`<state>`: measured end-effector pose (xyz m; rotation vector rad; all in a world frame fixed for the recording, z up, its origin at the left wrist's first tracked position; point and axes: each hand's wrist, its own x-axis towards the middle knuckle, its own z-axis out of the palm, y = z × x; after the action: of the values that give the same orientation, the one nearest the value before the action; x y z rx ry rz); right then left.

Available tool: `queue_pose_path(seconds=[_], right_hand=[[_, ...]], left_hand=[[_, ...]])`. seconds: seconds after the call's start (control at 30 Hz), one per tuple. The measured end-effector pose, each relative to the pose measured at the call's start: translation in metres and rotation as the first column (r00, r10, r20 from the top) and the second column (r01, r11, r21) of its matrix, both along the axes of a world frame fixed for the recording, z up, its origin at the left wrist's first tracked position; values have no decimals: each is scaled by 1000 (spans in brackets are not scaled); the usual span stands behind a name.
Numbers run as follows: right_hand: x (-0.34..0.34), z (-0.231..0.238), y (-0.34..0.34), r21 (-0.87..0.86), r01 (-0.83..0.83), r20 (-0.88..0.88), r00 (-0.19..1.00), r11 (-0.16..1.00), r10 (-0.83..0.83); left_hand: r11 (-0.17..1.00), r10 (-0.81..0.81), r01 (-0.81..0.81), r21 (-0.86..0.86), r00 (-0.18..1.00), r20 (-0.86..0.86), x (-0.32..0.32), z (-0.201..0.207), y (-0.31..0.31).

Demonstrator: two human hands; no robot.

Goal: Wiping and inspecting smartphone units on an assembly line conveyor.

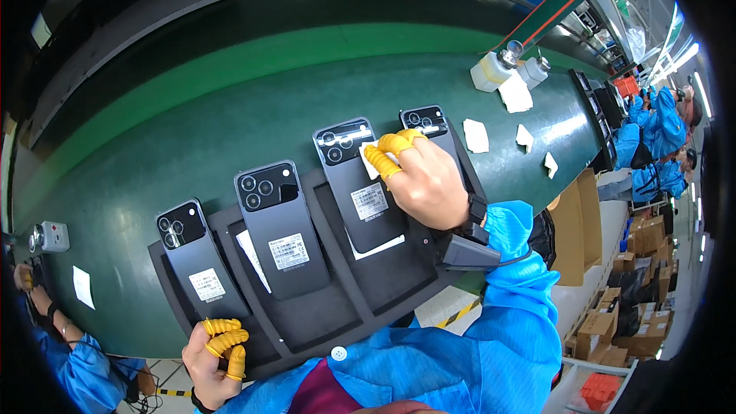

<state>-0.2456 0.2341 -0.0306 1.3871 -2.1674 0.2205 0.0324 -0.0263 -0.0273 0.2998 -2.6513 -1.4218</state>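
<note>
My right hand [428, 184], with yellow finger cots on its fingers, pinches a white wipe [371, 162] against the back of a dark grey smartphone [349, 199], just below its camera block. Several such phones lie back-up in a row along a black tray [326, 308]. The rightmost phone [426, 119] is partly covered by that hand. Further left are a second phone [285, 241] and the leftmost phone [195, 261]. Near the leftmost phone's lower end, my left hand [215, 360], also in yellow finger cots, curls its fingers over the tray's near left corner.
White bottles with metal tops [492, 73] stand at the far right of the green table [230, 123]. Loose white wipes [475, 136] lie nearby. Black trays [594, 119] line the right end. A white bottle [52, 237] and a co-worker's hands [42, 299] are at left.
</note>
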Motion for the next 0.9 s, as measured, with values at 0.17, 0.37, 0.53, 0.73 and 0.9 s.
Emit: queue_pose_path(seconds=[0.17, 0.37, 0.53, 0.73, 0.9], right_hand=[[0, -3, 3, 13, 60, -37, 998, 998, -60], [0, 0, 20, -31, 195, 10, 981, 980, -194], [-20, 7, 72, -169, 408, -96, 899, 897, -427], [-113, -18, 217, -20, 911, 69, 413, 413, -908], [-165, -59, 306, 170, 970, 162, 149, 177, -975]], left_hand=[[998, -42, 35, -60, 991, -127, -4, -5, 1], [990, -141, 140, -19, 984, -113, -12, 8, -7], [985, -161, 150, -87, 978, -136, -12, 12, -3], [986, -148, 136, -96, 979, -141, -12, 10, -2], [988, -121, 108, -107, 984, -129, -9, 9, -4]])
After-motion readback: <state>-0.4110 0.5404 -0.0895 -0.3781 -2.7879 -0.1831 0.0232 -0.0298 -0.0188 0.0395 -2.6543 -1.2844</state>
